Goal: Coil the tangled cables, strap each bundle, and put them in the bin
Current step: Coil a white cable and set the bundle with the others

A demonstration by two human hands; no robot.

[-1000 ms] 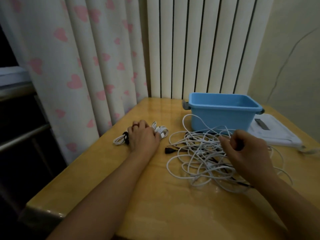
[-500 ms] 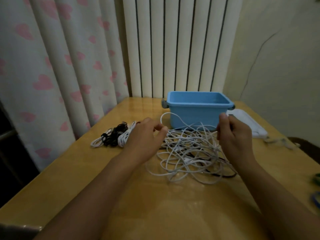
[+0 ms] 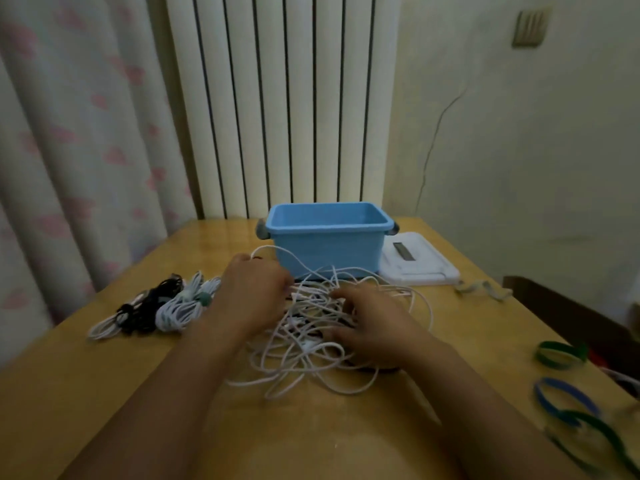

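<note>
At table centre, both hands down in the tangled cables. Left hand at 10 o'clock of the heap, fingers curled over white strands; whether any strand is actually pinched, cannot tell, fingertips hidden behind the knuckles. Right hand at 3 o'clock of the heap, fingers spread and bent, pressing into the loops; no closed grip visible. One white loop arching up from the left hand toward the bin.

Outward: at 9 o'clock of the heap, finished bundles, white and black, lying on the table, apparently strapped though blurred. At 12 o'clock, the blue bin, apparently holding no cable. At 4 o'clock, loose straps, green and blue.

Judged progress: early to middle. Some coiling done; main tangle unsorted, nothing binned. Remaining: separating, coiling, strapping, transfer of all bundles.
</note>
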